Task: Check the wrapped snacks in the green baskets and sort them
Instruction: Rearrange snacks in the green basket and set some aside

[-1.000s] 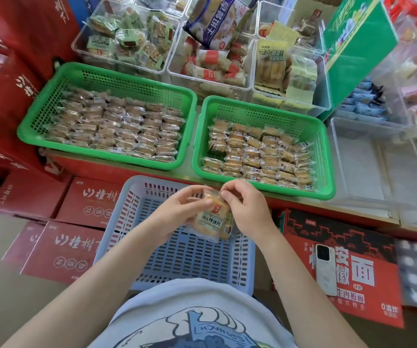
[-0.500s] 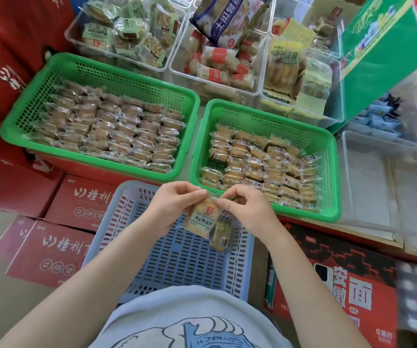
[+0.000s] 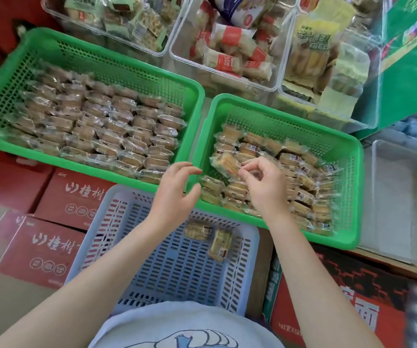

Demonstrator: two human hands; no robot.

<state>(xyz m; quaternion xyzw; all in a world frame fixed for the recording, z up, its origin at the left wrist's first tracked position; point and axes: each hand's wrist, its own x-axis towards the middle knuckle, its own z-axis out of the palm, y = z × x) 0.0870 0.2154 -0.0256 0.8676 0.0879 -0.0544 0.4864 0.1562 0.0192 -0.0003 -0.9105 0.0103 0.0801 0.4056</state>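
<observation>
Head view: right hand (image 3: 265, 187) grip pinches wrapped snack (image 3: 226, 164); left hand (image 3: 174, 194) spread, empty

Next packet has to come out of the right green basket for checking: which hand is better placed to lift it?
Right. The right hand is already over the right green basket, its fingers pinching a wrapped snack. The left hand is open and empty, at that basket's near-left rim, above the blue basket.
</observation>
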